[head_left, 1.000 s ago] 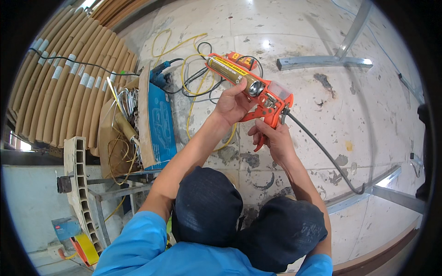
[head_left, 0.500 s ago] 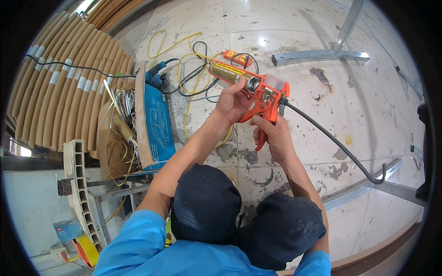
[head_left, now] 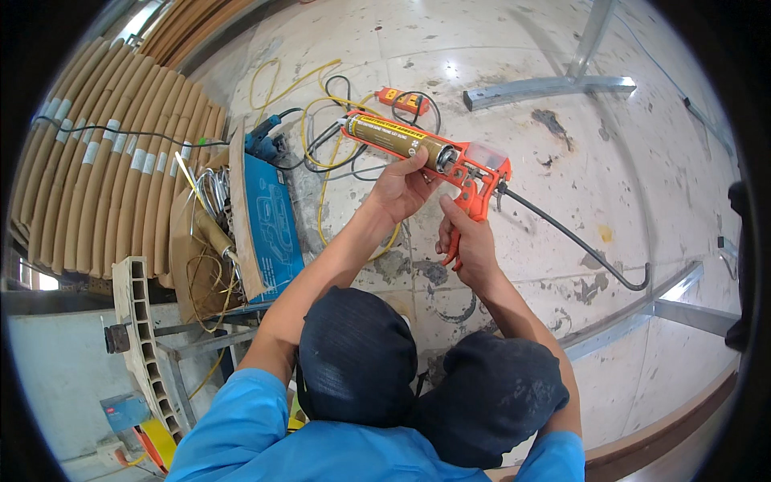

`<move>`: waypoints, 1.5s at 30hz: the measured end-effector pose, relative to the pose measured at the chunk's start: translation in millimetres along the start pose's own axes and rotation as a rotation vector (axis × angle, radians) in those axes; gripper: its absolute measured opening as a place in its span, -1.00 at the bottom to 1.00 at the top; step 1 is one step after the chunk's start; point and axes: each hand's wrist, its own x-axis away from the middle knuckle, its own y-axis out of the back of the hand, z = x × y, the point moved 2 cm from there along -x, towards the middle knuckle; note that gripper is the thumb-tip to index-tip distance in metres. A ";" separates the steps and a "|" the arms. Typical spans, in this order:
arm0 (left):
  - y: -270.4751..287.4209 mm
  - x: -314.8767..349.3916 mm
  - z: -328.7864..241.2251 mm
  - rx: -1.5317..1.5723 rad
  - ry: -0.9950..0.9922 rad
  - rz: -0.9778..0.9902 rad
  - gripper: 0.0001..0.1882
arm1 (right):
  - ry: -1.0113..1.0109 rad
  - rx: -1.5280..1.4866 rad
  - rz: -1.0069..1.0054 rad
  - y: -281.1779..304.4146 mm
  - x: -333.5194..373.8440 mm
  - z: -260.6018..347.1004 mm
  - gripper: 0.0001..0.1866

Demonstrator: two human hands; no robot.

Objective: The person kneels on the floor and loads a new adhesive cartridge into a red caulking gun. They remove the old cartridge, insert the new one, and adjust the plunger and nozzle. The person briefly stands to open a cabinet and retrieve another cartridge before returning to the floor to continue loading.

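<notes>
An orange caulking gun lies across both my hands above the floor, a brown and yellow adhesive cartridge seated in its frame. My left hand grips the cartridge and frame from below, thumb on the cartridge's rear part. Around the orange handle and trigger closes my right hand, its fingers partly hidden. The black plunger rod sticks far out behind the gun to the right, its end hooked. The cartridge's front end points to the upper left.
At left stands a blue-sided cardboard box of metal parts, with a blue power tool beside it. Cables and an orange power strip lie on the floor beyond the gun. Cardboard-wrapped lengths and metal legs flank the area.
The cartridge end has moved a little left, and the trigger has swung closer to the handle. My right hand has shifted slightly down, wrapping the handle and trigger. The plunger rod now hangs higher.
</notes>
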 end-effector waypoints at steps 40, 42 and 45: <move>-2.1 -4.3 14.2 0.001 0.023 -0.080 -0.39 | 0.115 0.243 0.009 -6.9 2.9 12.8 -0.73; -5.2 -2.0 15.3 0.042 0.048 -0.052 -0.38 | 0.144 0.238 -0.014 -8.0 3.1 12.6 -0.71; -11.2 2.5 15.1 0.063 0.085 -0.021 -0.38 | 0.143 0.227 -0.011 -11.4 3.3 9.8 -0.73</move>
